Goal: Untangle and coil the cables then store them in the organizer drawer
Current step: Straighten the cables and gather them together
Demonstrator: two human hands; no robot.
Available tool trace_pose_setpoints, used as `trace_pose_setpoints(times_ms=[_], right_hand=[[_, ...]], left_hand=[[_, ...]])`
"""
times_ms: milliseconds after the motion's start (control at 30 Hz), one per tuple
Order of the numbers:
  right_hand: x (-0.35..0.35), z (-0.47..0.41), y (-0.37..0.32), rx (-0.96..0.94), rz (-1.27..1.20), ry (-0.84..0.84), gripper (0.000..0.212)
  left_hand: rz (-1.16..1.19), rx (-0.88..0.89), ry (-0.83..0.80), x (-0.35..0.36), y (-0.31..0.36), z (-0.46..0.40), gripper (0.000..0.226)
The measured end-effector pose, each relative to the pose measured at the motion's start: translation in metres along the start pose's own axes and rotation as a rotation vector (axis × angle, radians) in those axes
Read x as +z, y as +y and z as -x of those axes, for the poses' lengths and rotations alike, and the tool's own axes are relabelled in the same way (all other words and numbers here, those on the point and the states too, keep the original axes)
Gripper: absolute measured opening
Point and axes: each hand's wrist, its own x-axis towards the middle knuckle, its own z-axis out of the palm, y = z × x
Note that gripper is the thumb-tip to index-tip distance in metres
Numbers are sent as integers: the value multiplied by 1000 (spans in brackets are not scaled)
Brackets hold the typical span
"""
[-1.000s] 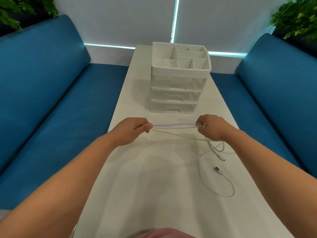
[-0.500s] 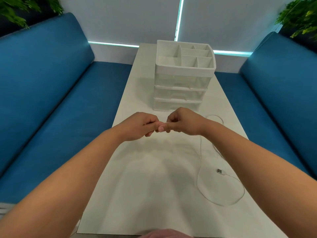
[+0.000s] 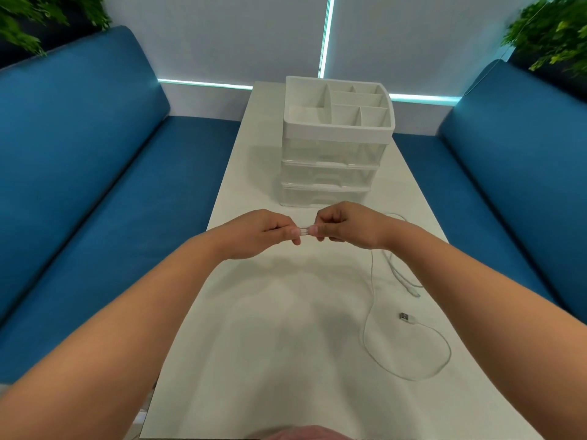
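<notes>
My left hand and my right hand are close together above the white table, each pinching a short folded stretch of white cable that shows between the fingertips. More of the cable trails down from my right hand and loops on the table at the right. Its USB plug lies loose there. The white organizer stands just beyond my hands, with a divided top tray and three clear drawers, all closed.
Blue sofas run along both long sides of the narrow table. Green plants hang at the upper corners. A second cable end lies near the right table edge.
A second ago my hands held the cable stretched wide apart. They came together until the fingertips met, and now they have drawn slightly apart again with a short piece showing.
</notes>
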Motion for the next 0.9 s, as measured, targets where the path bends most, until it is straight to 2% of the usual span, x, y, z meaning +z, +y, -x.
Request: trace_pose_setpoints(times_ms=[67, 200, 367, 500, 567, 733, 900], right_hand=[[-3, 3, 2, 24, 83, 22, 33], [-4, 8, 4, 50, 55, -54, 19], [-3, 7, 3, 113, 233, 29, 20], [-7, 12, 7, 239, 450, 146, 56], [-5, 13, 8, 237, 469, 154, 60], [-16, 17, 21, 177, 344, 59, 27], [-24, 20, 29, 194, 334, 89, 35]], left_hand=[[-5, -4, -46, -3, -1, 1, 30], [-45, -55, -105, -13, -6, -2, 28], [-142, -85, -114, -12, -12, -5, 27], [-161, -109, -98, -14, -18, -3, 33], [-176, -114, -71, -15, -17, -3, 38], [-196, -131, 3, -23, -17, -1, 42], [-165, -142, -18, -21, -23, -3, 39]])
